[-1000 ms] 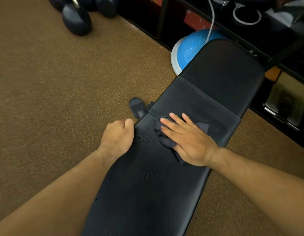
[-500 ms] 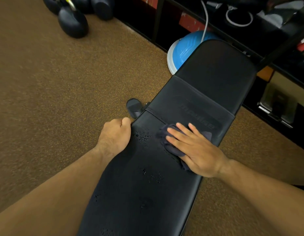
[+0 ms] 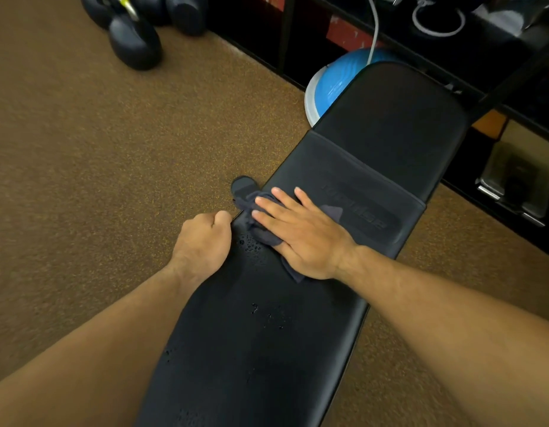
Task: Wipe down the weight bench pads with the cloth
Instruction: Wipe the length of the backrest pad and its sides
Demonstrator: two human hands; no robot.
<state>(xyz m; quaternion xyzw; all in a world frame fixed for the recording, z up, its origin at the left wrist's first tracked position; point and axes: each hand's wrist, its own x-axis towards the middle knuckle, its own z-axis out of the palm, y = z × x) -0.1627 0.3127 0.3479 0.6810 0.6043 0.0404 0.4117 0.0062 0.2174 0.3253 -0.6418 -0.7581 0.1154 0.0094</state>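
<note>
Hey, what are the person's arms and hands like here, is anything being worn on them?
The left forearm and right forearm are bare to the frame edge, no sleeve in view. The left hand and right hand wear no gloves; no watch, band or ring shows on the wrists or the visible fingers.

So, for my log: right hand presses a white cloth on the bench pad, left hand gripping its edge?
No: the head view shows a dark cloth, not white. The right hand presses it on the bench pad, left hand gripping its edge.
</note>
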